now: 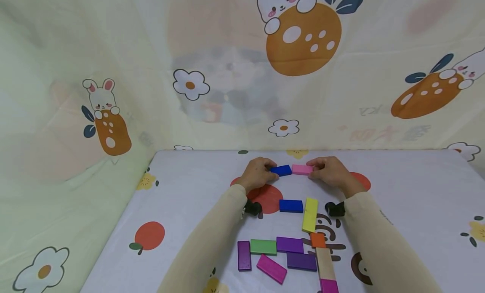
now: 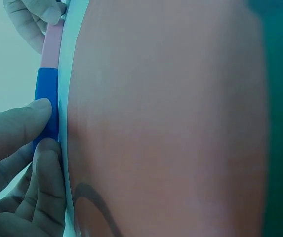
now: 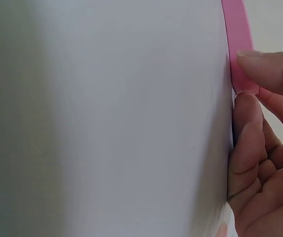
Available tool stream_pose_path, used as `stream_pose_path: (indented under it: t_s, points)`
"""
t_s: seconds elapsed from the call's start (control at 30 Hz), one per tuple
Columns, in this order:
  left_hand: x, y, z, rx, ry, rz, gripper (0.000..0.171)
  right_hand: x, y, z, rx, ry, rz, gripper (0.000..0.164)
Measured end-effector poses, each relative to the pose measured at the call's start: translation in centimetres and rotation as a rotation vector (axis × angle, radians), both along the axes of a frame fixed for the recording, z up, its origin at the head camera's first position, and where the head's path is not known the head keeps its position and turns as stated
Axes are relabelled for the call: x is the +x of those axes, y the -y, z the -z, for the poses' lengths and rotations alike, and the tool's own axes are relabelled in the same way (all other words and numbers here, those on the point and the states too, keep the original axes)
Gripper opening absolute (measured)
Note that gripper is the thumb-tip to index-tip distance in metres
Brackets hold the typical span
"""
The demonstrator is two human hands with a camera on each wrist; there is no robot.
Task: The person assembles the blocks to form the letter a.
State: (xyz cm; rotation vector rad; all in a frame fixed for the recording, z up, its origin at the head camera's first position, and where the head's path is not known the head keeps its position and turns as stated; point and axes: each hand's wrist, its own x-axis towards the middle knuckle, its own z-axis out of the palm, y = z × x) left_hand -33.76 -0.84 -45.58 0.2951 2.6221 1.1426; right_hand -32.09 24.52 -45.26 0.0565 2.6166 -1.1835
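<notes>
Toward the back of the table, a blue block (image 1: 281, 171) and a pink block (image 1: 302, 169) lie end to end, their short ends meeting. My left hand (image 1: 258, 172) pinches the outer end of the blue block between thumb and fingers. At the opposite end, my right hand (image 1: 330, 171) pinches the pink block. The left wrist view shows the thumb on the face of the blue block (image 2: 46, 94), with the pink block (image 2: 53, 45) beyond it. In the right wrist view, thumb and fingers grip the near end of the pink block (image 3: 240, 39).
Nearer me, another blue block (image 1: 291, 206) lies beside a yellow block (image 1: 310, 215). An orange block (image 1: 318, 240), a beige block (image 1: 326, 263) and a magenta block (image 1: 329, 286) continue in line. Left of these lie a green block (image 1: 263, 246) and several purple and magenta ones.
</notes>
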Motion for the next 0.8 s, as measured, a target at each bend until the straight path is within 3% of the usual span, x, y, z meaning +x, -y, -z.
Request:
stream_pose_path:
  t_s: [0.37, 0.8]
  points:
    - [0.03, 0.15, 0.17, 0.001, -0.025, 0.015, 0.034, 0.18, 0.28, -0.03, -0.054, 0.007, 0.014, 0.042]
    - [0.09, 0.2, 0.13, 0.02, -0.011, 0.002, 0.035, 0.06, 0.27, 0.05, -0.033, 0.013, 0.018, 0.043]
